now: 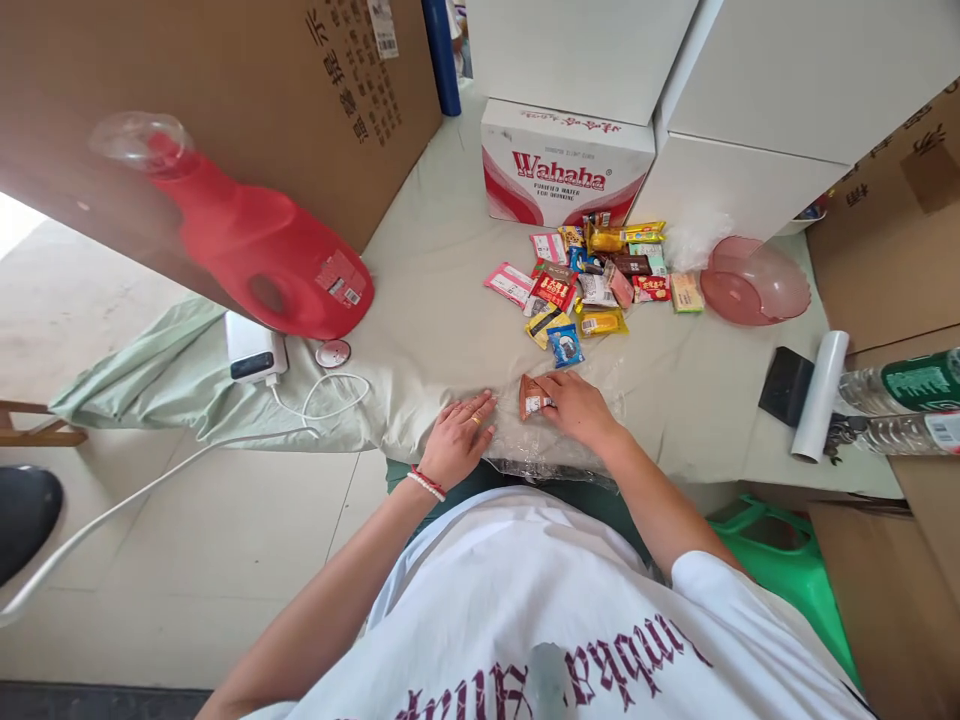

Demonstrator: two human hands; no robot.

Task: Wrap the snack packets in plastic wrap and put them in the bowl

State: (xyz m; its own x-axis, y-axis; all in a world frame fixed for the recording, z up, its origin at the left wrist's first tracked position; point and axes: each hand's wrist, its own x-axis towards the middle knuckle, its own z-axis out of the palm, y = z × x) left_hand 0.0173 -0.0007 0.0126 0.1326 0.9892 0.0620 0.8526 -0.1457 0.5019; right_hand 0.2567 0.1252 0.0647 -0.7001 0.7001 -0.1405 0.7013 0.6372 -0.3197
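Note:
My right hand [583,408] has its fingers on a small brown snack packet [532,397] near the front edge of the table, gripping its right side. Under the packet spreads a sheet of clear plastic film [517,442], which hangs slightly over the edge. To the left, my left hand [454,440] lies flat with its fingers stretched out at the film's left side, holding nothing. Just beyond my hands is a pile of small wrapped snacks in several colours, with a blue packet [566,346] closest to the right hand and a yellow packet [602,322] behind it.
A red jug [277,250] and a white power bank [255,347] with a cable stand at left. Behind the snacks sits a Wahaba-marked carton [566,165]. At right are a pink translucent bowl [757,290], a white roll [821,395] and plastic bottles [911,385].

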